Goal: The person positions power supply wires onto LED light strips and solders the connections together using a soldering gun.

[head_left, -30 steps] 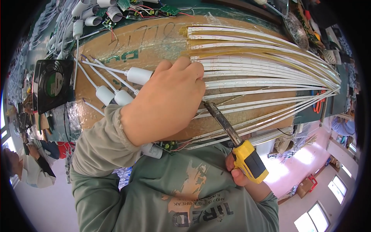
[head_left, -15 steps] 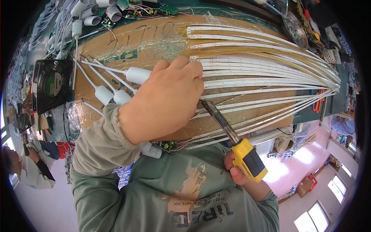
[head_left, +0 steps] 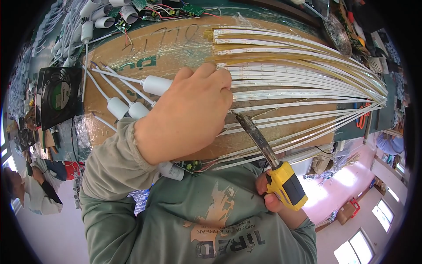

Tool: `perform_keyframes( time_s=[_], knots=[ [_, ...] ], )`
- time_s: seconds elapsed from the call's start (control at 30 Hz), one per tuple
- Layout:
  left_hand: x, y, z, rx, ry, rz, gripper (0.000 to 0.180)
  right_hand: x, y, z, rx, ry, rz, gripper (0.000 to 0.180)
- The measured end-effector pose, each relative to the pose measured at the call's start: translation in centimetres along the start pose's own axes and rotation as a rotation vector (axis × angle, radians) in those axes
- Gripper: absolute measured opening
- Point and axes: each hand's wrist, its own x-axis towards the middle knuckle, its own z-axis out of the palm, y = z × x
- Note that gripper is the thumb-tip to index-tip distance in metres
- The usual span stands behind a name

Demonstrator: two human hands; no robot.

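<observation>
My left hand (head_left: 187, 114) is over the cardboard, its fingers curled down and closed at the left ends of the LED strips (head_left: 299, 79). What the fingertips pinch is hidden beneath the hand. A soldering iron (head_left: 286, 185) with a yellow and black handle is gripped in my right hand (head_left: 267, 190), partly behind the handle. Its dark tip points up and left, close beside my left fingers. White cylindrical caps with cables (head_left: 157, 85) lie left of that hand. Below its wrist, near my body, sits a small green circuit board (head_left: 190, 166) with wires.
A black fan (head_left: 60, 97) stands on the left of the bench. More white caps and circuit boards (head_left: 192, 10) are piled at the back left. Orange-handled scissors (head_left: 363, 116) lie by the strips' right ends. Another person (head_left: 37, 189) is at the far left.
The soldering iron and my right hand have shifted slightly right and down, the tip a little as well. My left hand has barely moved.
</observation>
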Motion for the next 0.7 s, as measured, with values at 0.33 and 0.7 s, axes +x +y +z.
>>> perform_keyframes(
  time_s=[0.33, 0.7],
  knots=[
    [-0.04, 0.01, -0.03, 0.008, 0.0, 0.009, 0.009, -0.17, 0.03, -0.04, 0.018, 0.002, 0.033, 0.019],
    [0.0, -0.02, 0.01, 0.005, 0.005, 0.005, 0.009, -0.03, 0.25, 0.01, 0.075, 0.0, 0.018, 0.02]
  ],
)
